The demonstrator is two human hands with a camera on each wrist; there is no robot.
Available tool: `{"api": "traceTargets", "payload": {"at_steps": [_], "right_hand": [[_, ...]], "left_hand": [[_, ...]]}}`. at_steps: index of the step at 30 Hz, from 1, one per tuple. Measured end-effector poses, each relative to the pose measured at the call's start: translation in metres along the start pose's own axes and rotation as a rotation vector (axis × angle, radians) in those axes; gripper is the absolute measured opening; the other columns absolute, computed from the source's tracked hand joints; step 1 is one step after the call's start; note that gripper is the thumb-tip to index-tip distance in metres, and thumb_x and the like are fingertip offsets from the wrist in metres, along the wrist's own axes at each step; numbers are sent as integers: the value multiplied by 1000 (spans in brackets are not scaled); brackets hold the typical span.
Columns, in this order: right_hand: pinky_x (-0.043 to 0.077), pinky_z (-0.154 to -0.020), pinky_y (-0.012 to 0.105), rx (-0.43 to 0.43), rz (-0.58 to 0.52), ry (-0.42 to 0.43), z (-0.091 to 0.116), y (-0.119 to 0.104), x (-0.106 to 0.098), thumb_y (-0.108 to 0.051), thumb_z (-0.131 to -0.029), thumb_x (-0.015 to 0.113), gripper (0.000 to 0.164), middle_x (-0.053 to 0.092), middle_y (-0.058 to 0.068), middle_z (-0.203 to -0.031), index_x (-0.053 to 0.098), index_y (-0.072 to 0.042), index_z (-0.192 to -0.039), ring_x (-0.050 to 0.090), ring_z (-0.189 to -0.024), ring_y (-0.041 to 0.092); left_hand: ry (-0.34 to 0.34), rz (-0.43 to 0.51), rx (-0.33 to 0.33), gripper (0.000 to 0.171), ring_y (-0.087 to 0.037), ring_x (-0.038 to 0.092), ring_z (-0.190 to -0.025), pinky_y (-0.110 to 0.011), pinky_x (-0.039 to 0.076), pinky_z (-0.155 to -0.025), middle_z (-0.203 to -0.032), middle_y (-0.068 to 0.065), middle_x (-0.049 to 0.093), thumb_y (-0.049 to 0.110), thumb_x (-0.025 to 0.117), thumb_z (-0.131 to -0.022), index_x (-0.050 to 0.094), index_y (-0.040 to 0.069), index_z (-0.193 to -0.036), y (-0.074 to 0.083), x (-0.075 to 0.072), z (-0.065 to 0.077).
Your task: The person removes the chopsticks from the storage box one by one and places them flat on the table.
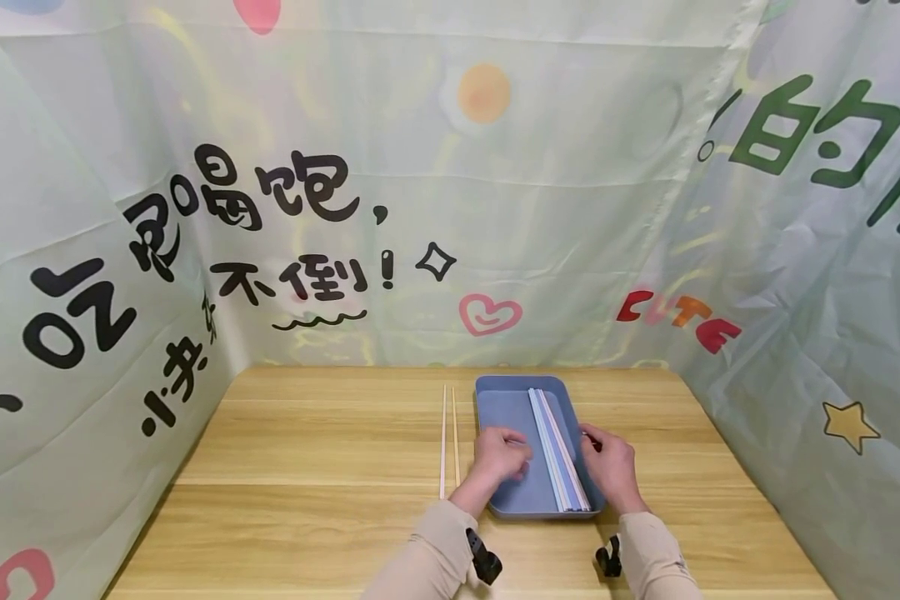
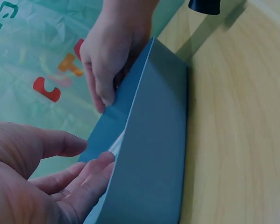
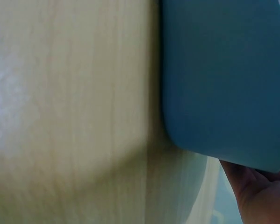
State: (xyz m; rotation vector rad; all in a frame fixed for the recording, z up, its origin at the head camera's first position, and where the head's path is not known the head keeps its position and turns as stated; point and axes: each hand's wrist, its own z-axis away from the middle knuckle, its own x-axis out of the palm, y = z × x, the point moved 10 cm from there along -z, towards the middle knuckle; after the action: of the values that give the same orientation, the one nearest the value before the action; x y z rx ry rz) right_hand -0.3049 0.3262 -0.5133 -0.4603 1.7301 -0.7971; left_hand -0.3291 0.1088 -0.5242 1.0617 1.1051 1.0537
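Beige sleeves (image 1: pixel 433 546) lead both forearms in from the bottom edge of the head view, angled toward each other, each with a black device (image 1: pixel 484 557) at the wrist. The left hand (image 1: pixel 501 454) reaches across the left rim of the blue tray (image 1: pixel 504 408), its fingers loosely bent toward the inside. In the left wrist view its thumb stands apart from the fingers, leaving a clear gap with nothing pinched in it (whether a fingertip touches the wall, I cannot tell).

Opposite, the right hand (image 1: pixel 612 465) is at the tray's right rim, back of the hand turned outward and fingers pointing inward and down; the tray wall hides part of it in the right wrist view, so how far its grip is closed, and on what, cannot be told. Between the hands, a bundle of pale chopsticks (image 1: pixel 558 450) lies lengthwise in the tray, nearer the right wall. A pinkish chopstick (image 1: pixel 443 442) and a yellowish chopstick (image 1: pixel 455 433) lie on the wooden table (image 1: pixel 307 467), just left of the tray.
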Motion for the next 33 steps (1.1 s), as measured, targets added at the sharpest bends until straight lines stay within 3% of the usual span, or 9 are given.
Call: {"api": "traceTargets", "payload": {"at_steps": [7, 14, 24, 33], "right_hand": [[49, -64, 21, 1, -9, -5, 1, -2, 0, -9, -104, 54, 38, 71, 30, -124, 66, 6, -137, 66, -94, 29], [51, -66, 21, 1, -6, 3, 0, -1, -1, -9, -104, 55, 38, 72, 29, -123, 66, 6, -136, 69, -98, 31], [54, -70, 24, 10, -3, 9, -1, 0, 1, -10, -103, 56, 37, 72, 29, -122, 67, 5, -135, 69, -98, 32], [52, -66, 22, 9, -2, 12, 0, 0, 0, -9, -104, 56, 36, 72, 29, -122, 67, 5, -135, 68, -95, 30]], "left_hand": [[-4, 24, -41, 27, -21, 74, -60, -30, 63, -51, -72, -8, 74, -8, 72, -80, 74, -8, -107, -4, 14, 5], [10, 27, -75, 24, -21, 74, -61, -30, 62, -49, -68, -9, 70, -10, 76, -80, 72, -9, -103, -11, 28, 8], [58, -17, -67, 27, -21, 72, -55, -28, 59, -44, -73, -9, 64, -11, 77, -73, 72, -10, -100, -20, 36, 5], [133, -72, -20, 28, -19, 67, -43, -26, 55, -39, -78, -11, 65, -14, 82, -67, 73, -6, -93, -18, 36, 5]]}}
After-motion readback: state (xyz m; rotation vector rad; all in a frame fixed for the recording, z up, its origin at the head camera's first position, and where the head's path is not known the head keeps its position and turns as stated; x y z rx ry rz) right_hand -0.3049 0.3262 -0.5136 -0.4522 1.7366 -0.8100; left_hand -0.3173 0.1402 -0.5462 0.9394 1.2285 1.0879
